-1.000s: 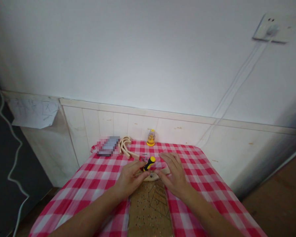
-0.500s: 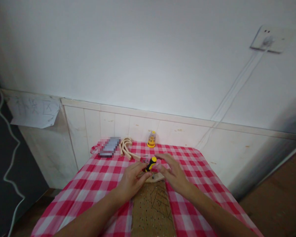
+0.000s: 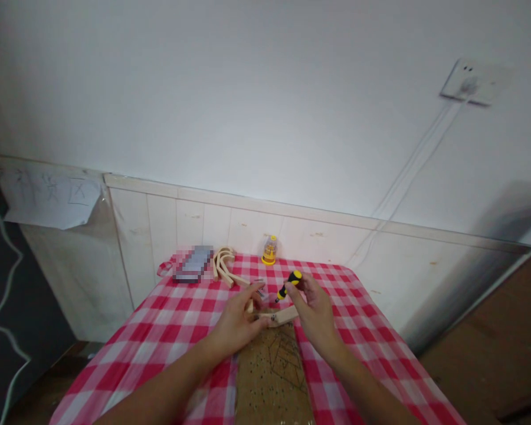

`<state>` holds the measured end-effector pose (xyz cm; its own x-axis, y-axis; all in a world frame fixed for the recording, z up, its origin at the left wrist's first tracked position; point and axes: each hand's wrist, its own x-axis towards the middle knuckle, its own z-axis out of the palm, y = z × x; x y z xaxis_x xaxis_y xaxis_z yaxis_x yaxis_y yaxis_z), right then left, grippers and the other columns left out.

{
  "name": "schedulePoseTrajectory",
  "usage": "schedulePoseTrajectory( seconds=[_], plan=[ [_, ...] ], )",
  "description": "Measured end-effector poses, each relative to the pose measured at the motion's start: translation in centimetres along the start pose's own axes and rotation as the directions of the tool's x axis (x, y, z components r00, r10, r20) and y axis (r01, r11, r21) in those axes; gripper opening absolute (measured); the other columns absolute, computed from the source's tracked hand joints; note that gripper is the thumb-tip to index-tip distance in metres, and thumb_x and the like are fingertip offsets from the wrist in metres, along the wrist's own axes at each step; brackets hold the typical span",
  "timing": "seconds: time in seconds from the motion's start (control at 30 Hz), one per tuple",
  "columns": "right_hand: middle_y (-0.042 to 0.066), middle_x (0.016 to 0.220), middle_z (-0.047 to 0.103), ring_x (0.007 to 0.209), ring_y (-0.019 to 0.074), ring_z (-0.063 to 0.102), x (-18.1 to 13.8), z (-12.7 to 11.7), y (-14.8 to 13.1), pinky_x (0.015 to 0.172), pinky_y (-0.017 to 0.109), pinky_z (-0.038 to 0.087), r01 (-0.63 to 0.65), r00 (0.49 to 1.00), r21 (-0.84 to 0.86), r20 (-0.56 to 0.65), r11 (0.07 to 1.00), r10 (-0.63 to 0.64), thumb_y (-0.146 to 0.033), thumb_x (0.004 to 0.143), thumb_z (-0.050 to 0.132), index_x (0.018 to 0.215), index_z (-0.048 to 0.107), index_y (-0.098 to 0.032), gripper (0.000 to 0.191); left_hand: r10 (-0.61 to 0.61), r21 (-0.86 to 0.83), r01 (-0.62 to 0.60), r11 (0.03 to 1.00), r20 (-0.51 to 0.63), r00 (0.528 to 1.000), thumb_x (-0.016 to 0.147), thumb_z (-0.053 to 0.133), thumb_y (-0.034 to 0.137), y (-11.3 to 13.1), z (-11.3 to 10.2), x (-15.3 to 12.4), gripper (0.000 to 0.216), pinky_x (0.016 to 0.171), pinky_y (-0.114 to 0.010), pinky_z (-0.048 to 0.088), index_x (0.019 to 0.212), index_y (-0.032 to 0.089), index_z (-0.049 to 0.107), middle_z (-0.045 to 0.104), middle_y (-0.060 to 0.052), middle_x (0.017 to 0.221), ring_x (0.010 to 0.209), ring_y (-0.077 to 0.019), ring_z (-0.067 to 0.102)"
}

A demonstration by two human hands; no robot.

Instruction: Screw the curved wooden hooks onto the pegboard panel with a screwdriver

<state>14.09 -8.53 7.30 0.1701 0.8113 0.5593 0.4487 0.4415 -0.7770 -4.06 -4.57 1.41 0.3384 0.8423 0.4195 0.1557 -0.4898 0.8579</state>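
A black and yellow screwdriver is held in my right hand, its tip slanting down and left. Under it, a pale curved wooden piece lies across the far end of a brown board with small holes and drawn lines. My left hand grips the left part of that wooden piece with fingers and thumb, hiding some of it. A small dark fastener shows on the wood beside my left thumb. Small metal bits lie just beyond my left fingers.
More curved wooden pieces lie at the table's back left, beside a pixelated dark flat object. A yellow-based clear bit container stands near the wall. A red-checked cloth covers the table.
My right hand has taken the screwdriver, which has lifted and moved right, off the wood. My left hand has let go of it and now holds the wooden piece. The view has shifted slightly.
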Motion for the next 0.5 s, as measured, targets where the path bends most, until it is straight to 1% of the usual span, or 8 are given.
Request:
schedulePoseTrajectory(
  seconds=[0.07,0.17,0.27,0.33,0.4,0.5],
  plan=[
    [0.007,0.094,0.075,0.086,0.0233,0.071,-0.4,0.1,0.4,0.081,0.036,0.058,0.031,0.998,-0.067,-0.057,0.997,-0.035,-0.039,0.093,0.065,0.107,0.068,-0.021,0.023,-0.048,-0.06,0.05,0.997,0.028,0.998,0.071,0.074,0.012,0.0,0.0,0.1,0.067,0.081,-0.032,0.054,0.135,0.018,0.059,0.071,-0.001,0.09,0.081,-0.0178,0.067],
    [0.01,0.106,0.075,0.094,0.0247,0.072,-0.7,0.5,1.1,0.086,0.04,0.059,0.096,0.989,-0.142,-0.1,0.985,-0.111,-0.036,0.094,0.065,0.12,0.065,-0.022,0.03,-0.099,-0.105,0.102,0.989,0.034,0.994,0.072,0.071,0.013,-0.1,0.0,0.2,0.063,0.085,-0.035,0.053,0.134,0.016,0.059,0.072,-0.002,0.089,0.083,-0.0196,0.068],
    [0.011,0.114,0.073,0.101,0.0256,0.072,-0.9,0.8,1.8,0.09,0.042,0.059,0.154,0.976,-0.172,-0.13,0.973,-0.177,-0.035,0.096,0.062,0.127,0.062,-0.023,0.034,-0.105,-0.122,0.111,0.986,0.056,0.993,0.073,0.071,0.015,-0.3,-0.2,0.2,0.058,0.089,-0.038,0.052,0.13,0.015,0.061,0.072,-0.003,0.09,0.087,-0.021,0.068],
    [0.012,0.117,0.072,0.101,0.0256,0.072,-1.0,0.9,2.2,0.09,0.042,0.06,0.166,0.969,-0.169,-0.154,0.972,-0.193,-0.034,0.096,0.062,0.131,0.061,-0.023,0.037,-0.094,-0.146,0.106,0.984,0.085,0.992,0.072,0.071,0.015,-0.4,-0.3,0.2,0.056,0.091,-0.039,0.052,0.127,0.015,0.063,0.071,-0.004,0.09,0.087,-0.0207,0.068],
    [0.013,0.12,0.071,0.102,0.0256,0.072,-1.2,0.9,2.5,0.09,0.043,0.061,0.166,0.968,-0.153,-0.164,0.974,-0.191,-0.035,0.097,0.062,0.134,0.059,-0.024,0.039,-0.089,-0.187,0.112,0.976,0.124,0.988,0.071,0.071,0.015,-0.5,-0.5,0.2,0.057,0.087,-0.037,0.053,0.127,0.016,0.062,0.069,-0.004,0.093,0.088,-0.0203,0.067],
    [0.013,0.123,0.07,0.107,0.0269,0.071,-1.5,0.9,2.7,0.091,0.045,0.061,0.146,0.977,-0.12,-0.141,0.982,-0.163,-0.035,0.098,0.062,0.135,0.058,-0.026,0.039,-0.091,-0.251,0.135,0.959,0.179,0.98,0.07,0.071,0.017,-0.7,-0.5,0.1,0.059,0.078,-0.032,0.054,0.128,0.017,0.06,0.067,-0.004,0.095,0.088,-0.0195,0.067]
  ],
)
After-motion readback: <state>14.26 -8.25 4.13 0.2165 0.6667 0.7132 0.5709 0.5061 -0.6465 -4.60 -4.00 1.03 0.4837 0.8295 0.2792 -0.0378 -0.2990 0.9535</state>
